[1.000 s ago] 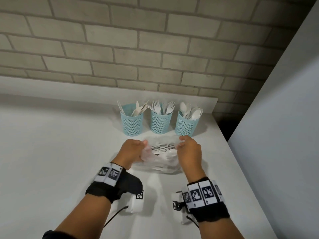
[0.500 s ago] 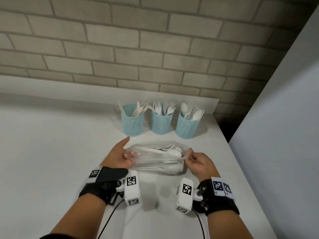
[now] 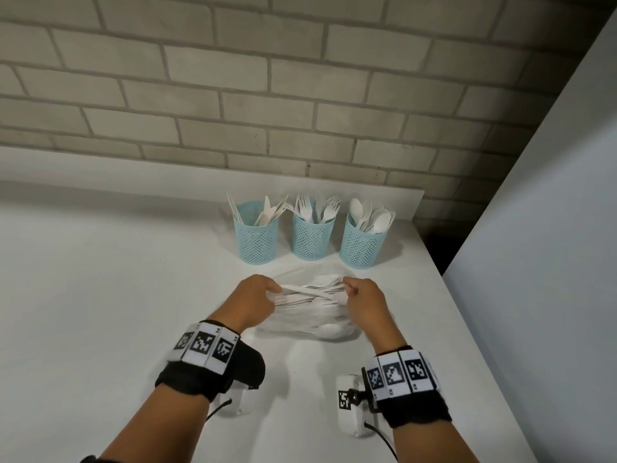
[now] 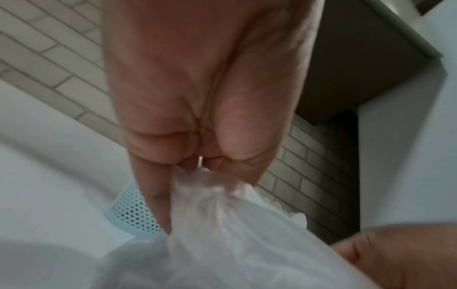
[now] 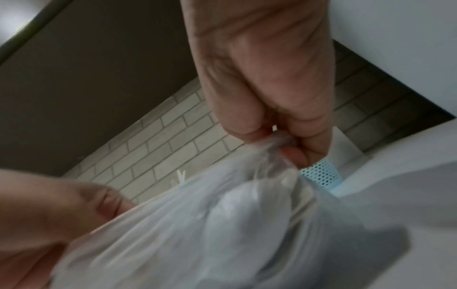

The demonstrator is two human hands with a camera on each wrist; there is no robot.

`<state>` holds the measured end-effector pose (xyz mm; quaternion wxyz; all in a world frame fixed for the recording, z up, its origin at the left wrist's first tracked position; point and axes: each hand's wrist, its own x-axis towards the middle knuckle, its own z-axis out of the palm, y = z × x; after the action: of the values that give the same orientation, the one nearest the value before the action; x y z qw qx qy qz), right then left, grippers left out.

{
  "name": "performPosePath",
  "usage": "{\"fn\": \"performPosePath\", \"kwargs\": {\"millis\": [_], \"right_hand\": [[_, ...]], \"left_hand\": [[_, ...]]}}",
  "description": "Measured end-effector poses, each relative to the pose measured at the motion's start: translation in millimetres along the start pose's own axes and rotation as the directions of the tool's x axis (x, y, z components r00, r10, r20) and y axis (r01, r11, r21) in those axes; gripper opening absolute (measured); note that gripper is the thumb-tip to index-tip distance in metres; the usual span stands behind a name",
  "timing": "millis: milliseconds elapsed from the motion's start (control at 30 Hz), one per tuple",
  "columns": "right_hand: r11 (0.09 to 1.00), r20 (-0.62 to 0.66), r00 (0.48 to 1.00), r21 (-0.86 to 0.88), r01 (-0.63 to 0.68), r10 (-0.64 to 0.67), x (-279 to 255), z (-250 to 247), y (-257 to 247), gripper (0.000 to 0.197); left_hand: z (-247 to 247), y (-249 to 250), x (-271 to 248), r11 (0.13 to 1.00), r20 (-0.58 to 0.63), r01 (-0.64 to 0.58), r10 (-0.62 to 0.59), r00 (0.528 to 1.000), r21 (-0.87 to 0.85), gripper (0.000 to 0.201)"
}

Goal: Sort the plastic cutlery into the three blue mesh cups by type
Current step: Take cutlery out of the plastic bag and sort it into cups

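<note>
Head view shows a clear, crinkled plastic bag point(image 3: 302, 315) of loose white plastic cutlery point(image 3: 314, 290) lying on the white tabletop point(image 3: 100, 295) at the centre of the picture, with forks, spoon bowls and flat handles visible through its film. The left hand point(image 3: 248, 300) grips the bag's edge at the 9 o'clock side and the right hand point(image 3: 365, 300) grips it at the 3 o'clock side, both with fingers curled and knuckles up. From the left wrist view, the left hand's fingers point(image 4: 153, 187) and thumb are pressed together on a bunched fold of the film point(image 4: 222, 224); from the right wrist view, the right hand's fingertips point(image 5: 294, 154) pinch a gathered twist of the same bag point(image 5: 222, 224). Just beyond the bag, toward 12 o'clock, three light-blue mesh cups stand upright in a row, close together but apart: the left cup point(image 3: 256, 240) holds white knives, the middle cup point(image 3: 313, 237) holds white forks, and the right cup point(image 3: 364, 245) holds white spoons. Both wrists wear black bands point(image 3: 213, 372) carrying black-and-white square markers. Behind the cups, at 12 o'clock, rises a pale grey brick wall point(image 3: 267, 95), and a plain white panel point(image 3: 551, 228) stands at 3 o'clock beside the table's edge.
</note>
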<state>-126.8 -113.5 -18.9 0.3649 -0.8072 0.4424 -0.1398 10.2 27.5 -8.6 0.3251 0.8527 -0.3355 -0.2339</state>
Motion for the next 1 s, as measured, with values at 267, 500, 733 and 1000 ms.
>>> {"fn": "performPosePath", "kwargs": {"millis": [267,500,733,1000], "right_hand": [[0.676,0.254,0.957,0.682,-0.281,0.141,13.0,-14.3,20.6,0.056],[0.813,0.075,0.985,0.557,-0.172,0.157,10.8,-3.0,21.0,0.031],[0.895,-0.033,0.999,0.445,-0.016,0.035,6.3,-16.6,4.3,0.034],[0.88,-0.01,0.998,0.472,-0.048,0.06,5.8,-19.3,4.4,0.035]], "left_hand": [[-9.0,-14.3,-2.3,0.655,0.188,0.228,-0.132,0.973,-0.721,0.039],[2.1,-22.6,3.6,0.506,0.184,0.307,-0.279,0.942,-0.806,0.046],[-12.1,10.8,-0.1,0.984,-0.242,-0.158,0.173,0.955,0.08,0.037],[35.8,43.3,27.5,0.842,0.141,-0.319,0.286,0.948,0.435,0.029]]}}
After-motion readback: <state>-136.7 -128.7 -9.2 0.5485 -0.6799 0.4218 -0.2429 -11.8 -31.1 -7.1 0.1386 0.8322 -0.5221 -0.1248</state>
